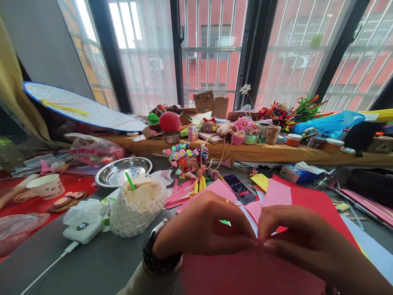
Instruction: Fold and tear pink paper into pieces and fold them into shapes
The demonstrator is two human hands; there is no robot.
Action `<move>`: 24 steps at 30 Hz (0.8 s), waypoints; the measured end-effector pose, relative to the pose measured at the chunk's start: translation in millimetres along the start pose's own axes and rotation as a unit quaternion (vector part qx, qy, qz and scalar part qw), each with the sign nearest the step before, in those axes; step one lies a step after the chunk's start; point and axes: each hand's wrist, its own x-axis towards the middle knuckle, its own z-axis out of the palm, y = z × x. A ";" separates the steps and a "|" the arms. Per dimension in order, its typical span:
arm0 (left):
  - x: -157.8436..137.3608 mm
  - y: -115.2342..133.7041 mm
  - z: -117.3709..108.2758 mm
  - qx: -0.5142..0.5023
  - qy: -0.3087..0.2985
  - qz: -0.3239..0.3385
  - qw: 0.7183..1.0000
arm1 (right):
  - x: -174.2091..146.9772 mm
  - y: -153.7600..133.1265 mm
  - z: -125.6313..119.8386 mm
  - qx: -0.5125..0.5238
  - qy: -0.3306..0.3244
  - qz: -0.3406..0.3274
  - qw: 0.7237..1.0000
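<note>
Scrap [260,241], small, pink and mostly hidden, is between the left hand [198,225] and right hand [307,231], each grip pinched closed on it, above a pink sheet [245,276]; a phone [239,188] lies beyond, on the bench [89,266]

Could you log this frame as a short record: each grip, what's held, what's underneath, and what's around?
Left grip: pinching, fingertips meeting the other hand's
Right grip: pinching likewise
Held: small reddish-pink piece, mostly hidden
Underneath: large pink-red sheet
Beyond: phone, screen lit
To the left: foam-netted coconut with green straw; paper cup
Window ledge: red balloon, among craft items
</note>
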 end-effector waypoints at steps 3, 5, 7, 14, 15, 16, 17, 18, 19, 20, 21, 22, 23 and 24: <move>-0.3 0.0 -0.6 0.008 -0.001 0.003 1.000 | 1.8 -0.6 -1.7 -0.017 0.004 -0.005 1.000; 0.0 -1.0 -0.6 0.034 0.002 -0.002 0.999 | 3.1 1.5 -2.0 -0.032 0.009 -0.005 0.999; 1.3 -4.4 1.1 0.094 0.016 -0.021 0.995 | 4.9 6.6 -1.0 -0.061 0.030 -0.002 0.998; 10.4 -24.4 17.9 0.337 0.131 -0.069 0.930 | 13.3 29.6 11.3 -0.252 0.189 -0.008 0.949; 11.3 -25.4 19.8 0.344 0.141 -0.067 0.926 | 14.2 30.9 12.9 -0.269 0.203 -0.018 0.941; 11.9 -25.7 21.5 0.348 0.151 -0.064 0.923 | 15.0 31.6 14.3 -0.283 0.215 -0.027 0.934; 12.3 -25.4 23.0 0.352 0.159 -0.062 0.920 | 15.6 31.6 15.4 -0.295 0.226 -0.033 0.928; 12.7 -24.8 24.2 0.356 0.166 -0.062 0.917 | 16.1 31.1 16.4 -0.303 0.235 -0.038 0.923; 13.1 -23.9 25.4 0.361 0.173 -0.061 0.914 | 16.4 30.4 17.3 -0.309 0.242 -0.041 0.919; 13.5 -23.0 26.4 0.366 0.179 -0.061 0.911 | 16.7 29.5 18.2 -0.312 0.249 -0.045 0.916; 13.9 -22.2 27.5 0.373 0.183 -0.059 0.908 | 16.9 28.6 19.0 -0.316 0.256 -0.047 0.912; 14.4 -21.4 28.5 0.381 0.186 -0.056 0.904 | 17.0 27.8 19.8 -0.319 0.264 -0.049 0.909; 14.9 -20.7 29.4 0.391 0.188 -0.053 0.899 | 17.1 27.1 20.4 -0.323 0.272 -0.050 0.905; 15.4 -20.2 30.3 0.402 0.190 -0.050 0.894 | 17.1 26.5 21.0 -0.327 0.280 -0.050 0.901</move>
